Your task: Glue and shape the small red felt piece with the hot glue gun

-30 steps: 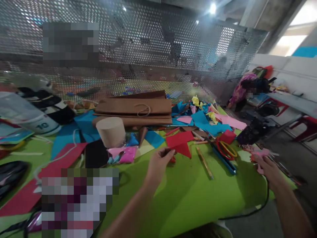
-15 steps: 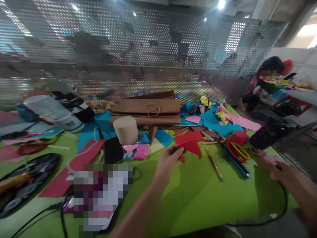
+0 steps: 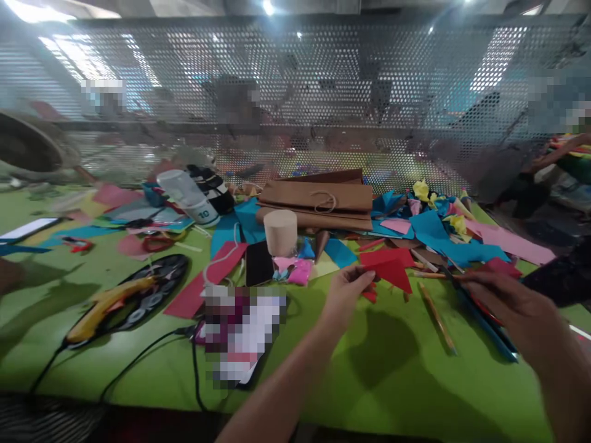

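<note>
Left hand (image 3: 353, 288) is pinching red paper (image 3: 394, 272) narrowly between thumb and fingers, the paper angling out over the counter (image 3: 323, 381). Yellow pencil (image 3: 436, 319) is lying between the 2 hands. Right hand (image 3: 512, 301) is hovering over the scissors (image 3: 484, 311), blurring and hiding most of them; cannot tell whether it is gripping anything. Another person's hand (image 3: 9, 277) is showing far left, getting cut off by the edge.
</note>
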{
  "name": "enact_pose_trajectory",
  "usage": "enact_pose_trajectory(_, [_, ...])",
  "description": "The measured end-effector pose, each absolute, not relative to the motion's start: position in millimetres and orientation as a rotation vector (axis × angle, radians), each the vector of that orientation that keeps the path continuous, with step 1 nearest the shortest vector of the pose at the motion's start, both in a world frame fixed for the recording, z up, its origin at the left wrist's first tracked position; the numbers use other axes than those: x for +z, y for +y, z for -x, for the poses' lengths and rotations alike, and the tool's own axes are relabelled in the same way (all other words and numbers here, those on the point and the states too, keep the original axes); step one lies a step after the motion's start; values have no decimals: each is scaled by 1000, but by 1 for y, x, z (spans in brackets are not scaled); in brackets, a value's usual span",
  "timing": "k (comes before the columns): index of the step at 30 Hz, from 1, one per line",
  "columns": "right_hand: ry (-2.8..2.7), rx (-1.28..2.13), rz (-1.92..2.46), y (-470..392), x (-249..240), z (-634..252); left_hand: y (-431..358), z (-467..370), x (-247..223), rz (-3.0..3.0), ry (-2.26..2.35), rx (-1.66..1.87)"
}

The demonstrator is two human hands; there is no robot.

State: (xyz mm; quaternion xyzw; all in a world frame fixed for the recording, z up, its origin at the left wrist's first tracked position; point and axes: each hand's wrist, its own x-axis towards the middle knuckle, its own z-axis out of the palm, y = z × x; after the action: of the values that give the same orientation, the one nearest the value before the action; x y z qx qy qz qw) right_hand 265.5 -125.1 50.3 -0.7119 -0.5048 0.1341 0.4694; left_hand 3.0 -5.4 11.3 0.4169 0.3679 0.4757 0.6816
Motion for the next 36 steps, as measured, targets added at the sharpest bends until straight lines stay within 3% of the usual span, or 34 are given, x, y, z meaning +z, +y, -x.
enact_pose_trajectory(5, [-1355,689,1573,-58,47,-201,2,2,13,-914,858,1121])
enact_pose_trajectory(11, [-1186,1085,1436,-38,28,-189,8,7,10,-946,861,1114])
enact_pose_trajectory(17, [-908,1048,1400,-48,6,-207,25,30,13,-1637,1135,991])
enact_pose_trajectory(24, [-936,966,1373,-43,-2,-214,24,27,-3,-2390,1557,372])
enact_pose_trajectory(31, [-942,964,1340,-43,-4,-209,25,30,-7,-2324,1469,346])
enact_pose_trajectory(36, [-958,976,1339,-43,-5,-211,30,43,9,-2009,1117,611])
